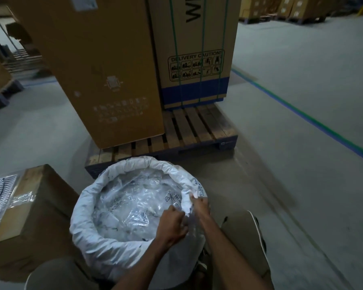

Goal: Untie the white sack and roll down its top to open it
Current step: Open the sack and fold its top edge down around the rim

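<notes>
We stood on a grey warehouse floor [291,126], facing a wooden pallet [189,130] that carried two tall cardboard boxes [96,65]. A smaller box [36,208] sat low at our left, just beside the white sack [88,231]. The sack stood on the floor between our knees, close in front of the pallet, its mouth already open and its top turned down into a thick rolled rim around most of the ring. Clear plastic bags [130,204] filled the inside. At the near right of the rim the roll looked loose and unfinished. There our left hand [172,225] pinched the fabric with curled fingers, and our right hand [201,206] gripped the rim edge just beside it, fingers closed on the cloth. We judged the untying done and the rolling nearly complete; the next move called for folding this last stretch outward and down to match the rest.
</notes>
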Motion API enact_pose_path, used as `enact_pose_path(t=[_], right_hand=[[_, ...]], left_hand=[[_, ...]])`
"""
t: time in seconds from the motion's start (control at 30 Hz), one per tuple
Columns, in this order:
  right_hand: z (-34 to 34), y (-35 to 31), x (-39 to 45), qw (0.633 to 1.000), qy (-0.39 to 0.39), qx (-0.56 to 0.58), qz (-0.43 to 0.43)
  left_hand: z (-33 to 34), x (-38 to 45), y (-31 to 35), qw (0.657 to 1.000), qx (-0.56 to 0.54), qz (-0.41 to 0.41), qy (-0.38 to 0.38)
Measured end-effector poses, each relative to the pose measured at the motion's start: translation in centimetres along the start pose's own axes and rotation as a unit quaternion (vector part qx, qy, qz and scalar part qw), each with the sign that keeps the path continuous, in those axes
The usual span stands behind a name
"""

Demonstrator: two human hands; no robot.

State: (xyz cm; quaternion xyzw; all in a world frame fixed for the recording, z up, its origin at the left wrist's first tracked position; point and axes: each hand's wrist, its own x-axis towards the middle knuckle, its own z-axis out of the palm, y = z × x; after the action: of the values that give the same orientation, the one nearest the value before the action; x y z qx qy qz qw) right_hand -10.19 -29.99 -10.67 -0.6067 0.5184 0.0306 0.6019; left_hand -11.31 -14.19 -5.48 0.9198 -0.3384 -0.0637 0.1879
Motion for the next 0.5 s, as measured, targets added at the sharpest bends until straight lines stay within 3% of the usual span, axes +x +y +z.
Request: enact_pose_path(t=[0.07, 0.2, 0.37, 0.5], right_hand=[[0.4, 1.2, -1.2, 0.999, 0.032, -0.011, 0.001], [1.0, 4.0, -0.7, 0.998, 0.018, 0.047, 0.024], [0.5, 2.9, -1.7, 0.997, 0.002, 0.079, 0.027], [1.4, 3.6, -0.9, 0.978, -0.037, 0.193, 0.075]], left_hand=[[0.7, 0.3, 0.7, 0.999, 0.042, 0.025, 0.006], [1.8, -0.6, 1.2, 0.986, 0.148, 0.070, 0.000], [1.2, -3.4, -0.2, 0.996, 0.066, 0.048, -0.023], [-1.6, -6.2, -1.3, 0.995, 0.043, -0.043, -0.073]])
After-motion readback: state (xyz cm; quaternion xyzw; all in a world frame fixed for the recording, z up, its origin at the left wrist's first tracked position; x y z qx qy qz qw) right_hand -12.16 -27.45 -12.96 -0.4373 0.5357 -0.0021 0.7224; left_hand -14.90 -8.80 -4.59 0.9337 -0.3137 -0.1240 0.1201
